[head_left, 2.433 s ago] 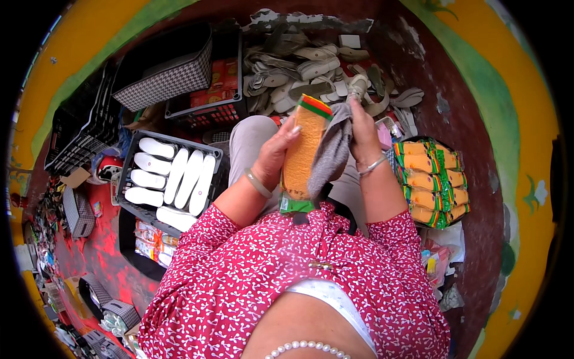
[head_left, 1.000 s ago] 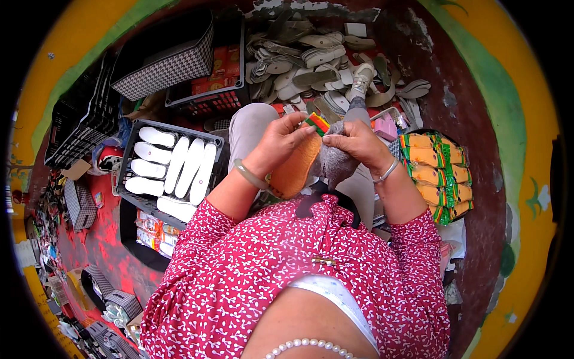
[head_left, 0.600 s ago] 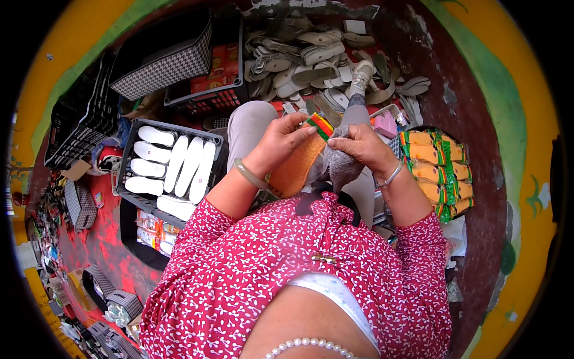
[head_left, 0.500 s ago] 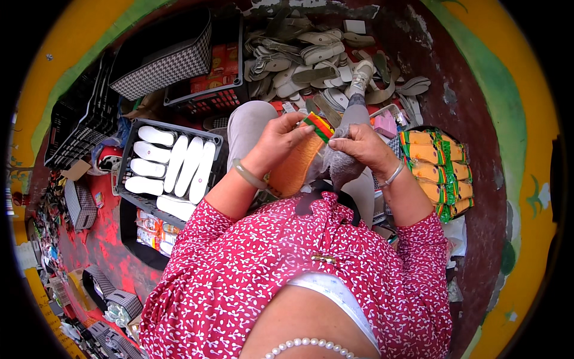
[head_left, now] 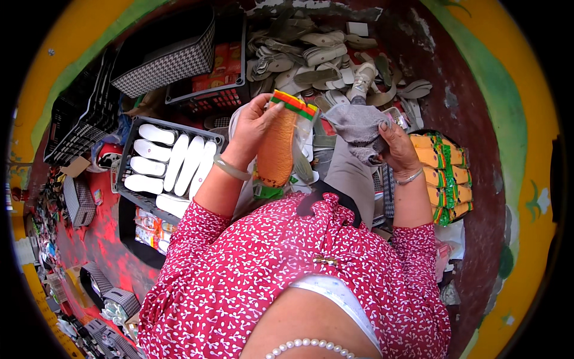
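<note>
My left hand (head_left: 250,133) pinches the upper edge of a clear plastic packet of orange insoles (head_left: 278,146), topped by a yellow, red and green band. The packet hangs upright over my lap. To its right, my right hand (head_left: 400,146) grips a crumpled grey cloth (head_left: 357,127), apart from the packet. My right fingers are partly hidden behind the cloth. Beyond my right wrist stand stacked packets of orange insoles (head_left: 427,173) with green edges.
A dark crate of white insoles (head_left: 173,161) stands on my left. Behind it are a black crate with red packs (head_left: 209,90) and a houndstooth basket (head_left: 167,66). Loose insoles (head_left: 323,54) lie heaped ahead, near my shoe (head_left: 363,76). A dark red wall (head_left: 460,119) rises on the right.
My hands have drawn apart. The left has carried the insole packet up and left; the right, with the grey cloth, has left the packet's coloured edge and moved right.
</note>
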Tool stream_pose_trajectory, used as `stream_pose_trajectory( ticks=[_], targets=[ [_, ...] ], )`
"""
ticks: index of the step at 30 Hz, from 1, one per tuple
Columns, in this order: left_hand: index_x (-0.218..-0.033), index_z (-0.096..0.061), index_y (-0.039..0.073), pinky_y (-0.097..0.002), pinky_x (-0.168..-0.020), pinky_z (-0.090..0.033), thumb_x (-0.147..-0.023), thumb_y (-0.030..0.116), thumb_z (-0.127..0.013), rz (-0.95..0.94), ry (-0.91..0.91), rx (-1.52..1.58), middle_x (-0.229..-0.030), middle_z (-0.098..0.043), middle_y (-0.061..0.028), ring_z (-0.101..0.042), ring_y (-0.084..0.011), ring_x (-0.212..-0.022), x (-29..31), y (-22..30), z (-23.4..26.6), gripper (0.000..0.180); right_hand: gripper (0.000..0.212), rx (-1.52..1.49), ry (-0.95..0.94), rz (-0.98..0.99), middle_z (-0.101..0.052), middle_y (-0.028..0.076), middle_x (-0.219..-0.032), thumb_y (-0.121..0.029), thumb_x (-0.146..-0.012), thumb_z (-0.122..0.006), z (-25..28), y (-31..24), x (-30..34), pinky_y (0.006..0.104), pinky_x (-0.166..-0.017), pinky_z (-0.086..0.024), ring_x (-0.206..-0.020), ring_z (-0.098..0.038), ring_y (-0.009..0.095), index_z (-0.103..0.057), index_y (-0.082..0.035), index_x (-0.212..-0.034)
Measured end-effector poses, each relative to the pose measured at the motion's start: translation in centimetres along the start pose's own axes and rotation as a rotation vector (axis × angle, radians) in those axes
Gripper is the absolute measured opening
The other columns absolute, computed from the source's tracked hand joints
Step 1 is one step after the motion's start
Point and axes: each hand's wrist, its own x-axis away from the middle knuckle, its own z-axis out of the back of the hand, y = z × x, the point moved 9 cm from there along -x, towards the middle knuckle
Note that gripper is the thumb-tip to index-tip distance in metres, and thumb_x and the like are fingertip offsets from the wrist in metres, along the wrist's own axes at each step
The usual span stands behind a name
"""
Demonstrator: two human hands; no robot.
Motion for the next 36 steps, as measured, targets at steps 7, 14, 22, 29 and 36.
stream_pose_trajectory(
  ticks=[7, 14, 22, 29, 36],
  targets=[
    [-0.119, -0.049, 0.001, -0.0231, -0.078, -0.048, -0.092, 0.016, -0.052, 0.295, -0.091, 0.025, -0.104, -0.058, -0.0031, -0.058, -0.0096, -0.092, 1.2, -4.7, -1.9, 0.03, 0.03, 0.44, -0.055, 0.299, -0.063, 0.008, -0.1, -0.03, -0.088, -0.058, -4.9, -1.5, -0.8, 0.0309, -0.085, -0.042, -0.095, -0.057, 0.017, -0.062, -0.002, -0.1],
    [-0.137, -0.029, 0.002, -0.0314, -0.102, -0.033, -0.074, -0.004, -0.059, 0.38, -0.456, 0.268, -0.13, -0.045, -0.0071, -0.043, -0.0157, -0.12, 3.8, -4.3, -5.0, 0.07, 0.05, 1.025, 0.097, 0.723, -0.054, 0.016, -0.113, -0.03, -0.079, -0.067, -10.0, 2.5, -1.3, 0.0402, -0.089, -0.041, -0.103, -0.053, 0.035, -0.049, -0.005, -0.118],
    [-0.137, -0.027, 0.002, -0.0311, -0.102, -0.032, -0.071, -0.01, -0.049, 0.408, -0.539, 0.184, -0.131, -0.043, -0.0063, -0.041, -0.0156, -0.122, 4.7, -4.2, -5.7, 0.071, 0.047, 1.083, 0.023, 0.574, -0.06, 0.02, -0.088, -0.046, -0.082, -0.058, -10.2, 2.3, -3.2, 0.0411, -0.07, -0.047, -0.086, -0.058, 0.038, -0.053, -0.003, -0.1],
    [-0.136, -0.029, 0.002, -0.0302, -0.101, -0.033, -0.073, -0.011, -0.049, 0.423, -0.572, 0.114, -0.129, -0.045, -0.007, -0.043, -0.0155, -0.12, 4.7, -4.2, -6.9, 0.068, 0.055, 0.841, 0.225, 0.317, -0.063, 0.02, -0.076, -0.054, -0.086, -0.048, -7.4, 3.4, -4.9, 0.0423, -0.065, -0.046, -0.075, -0.061, 0.036, -0.057, -0.001, -0.098],
    [-0.132, -0.034, 0.001, -0.0361, -0.094, -0.042, -0.068, -0.008, -0.056, 0.431, -0.412, 0.34, -0.121, -0.052, -0.0119, -0.054, -0.022, -0.11, 4.0, -3.8, -4.4, 0.068, 0.048, -0.48, 0.164, 0.08, -0.062, 0.008, -0.1, -0.047, -0.091, -0.046, -0.4, 7.7, -6.9, 0.0361, -0.079, -0.048, -0.092, -0.059, 0.022, -0.056, -0.003, -0.108]
  ],
)
